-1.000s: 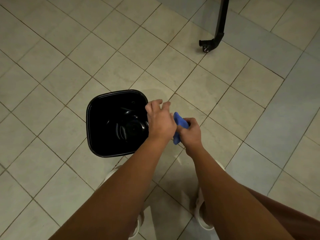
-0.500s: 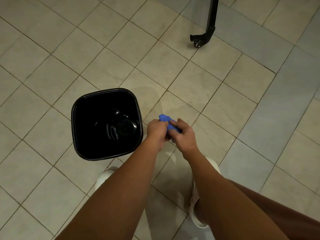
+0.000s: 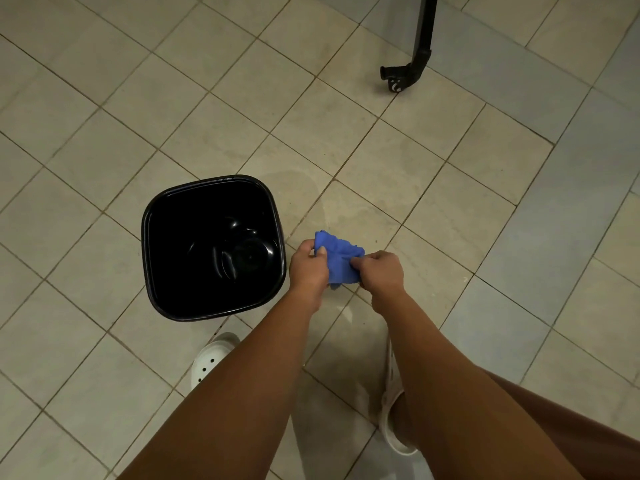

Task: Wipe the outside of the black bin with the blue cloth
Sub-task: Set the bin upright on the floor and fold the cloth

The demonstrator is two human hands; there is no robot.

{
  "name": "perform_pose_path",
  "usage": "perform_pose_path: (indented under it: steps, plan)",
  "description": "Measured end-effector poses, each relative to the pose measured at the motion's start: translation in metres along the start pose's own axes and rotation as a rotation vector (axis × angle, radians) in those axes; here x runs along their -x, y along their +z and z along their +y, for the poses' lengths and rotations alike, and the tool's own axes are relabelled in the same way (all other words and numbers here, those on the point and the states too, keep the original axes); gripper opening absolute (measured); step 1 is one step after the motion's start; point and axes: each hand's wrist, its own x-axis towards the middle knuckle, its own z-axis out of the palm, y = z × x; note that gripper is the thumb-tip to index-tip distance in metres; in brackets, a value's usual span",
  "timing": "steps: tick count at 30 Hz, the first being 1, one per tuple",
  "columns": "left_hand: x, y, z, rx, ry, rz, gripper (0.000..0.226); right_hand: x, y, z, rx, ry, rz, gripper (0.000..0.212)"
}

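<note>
Hands (image 3: 308, 268) off bin (image 3: 152, 216), apparently empty.

bare forearms (image 3: 242, 393), white perforated clogs (image 3: 207, 362) — brown shorts (image 3: 588, 420)

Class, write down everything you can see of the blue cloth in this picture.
The blue cloth is a small, soft-looking rag of bright blue fabric, bunched and creased rather than spread flat. It is held up above the tiled floor, just right of the black bin's rim and not touching it. The left hand pinches its left edge and the right hand grips its right side, with a corner hanging down between them. Its full size and shape are hidden by the folds.
</note>
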Motion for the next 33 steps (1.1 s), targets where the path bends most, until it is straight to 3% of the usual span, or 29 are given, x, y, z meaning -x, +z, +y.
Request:
perform_pose_path:
  steps: [2, 5, 9, 15, 17, 20, 23, 29, 33]
  plan:
    - [-0.002, -0.001, -0.003, -0.015, -0.017, -0.007, 0.018, -0.002, 0.000, -0.004, -0.094, 0.033, -0.043, 0.008]
    - [-0.005, 0.000, -0.008, -0.029, -0.057, -0.013, 0.029, -0.004, 0.000, -0.009, -0.183, 0.077, -0.138, 0.022]
    - [-0.004, 0.005, -0.012, -0.007, -0.144, -0.024, 0.045, -0.003, 0.007, -0.010, -0.211, 0.028, -0.085, 0.020]
    - [0.007, 0.011, 0.004, 0.251, -0.391, -0.200, 0.037, 0.005, 0.012, -0.014, -0.523, 0.072, -0.120, 0.081]
    - [0.003, 0.016, 0.007, 0.290, -0.319, -0.162, 0.032, 0.005, 0.011, -0.016, -0.536, 0.103, -0.134, 0.074]
    - [-0.007, 0.019, 0.010, 0.193, -0.203, -0.044, 0.033, 0.003, 0.008, -0.024, -0.540, 0.121, -0.136, 0.028]
    - [-0.012, 0.022, 0.016, 0.124, -0.132, -0.022, 0.033, -0.007, 0.008, -0.031, -0.546, 0.129, -0.067, 0.011]
    - [-0.024, 0.029, 0.036, 0.181, -0.101, 0.033, 0.038, -0.023, 0.016, -0.044, -0.393, 0.034, -0.027, 0.026]
    - [-0.034, 0.032, 0.043, 0.255, -0.091, 0.050, 0.025, -0.029, 0.018, -0.048, -0.520, -0.039, -0.081, 0.029]
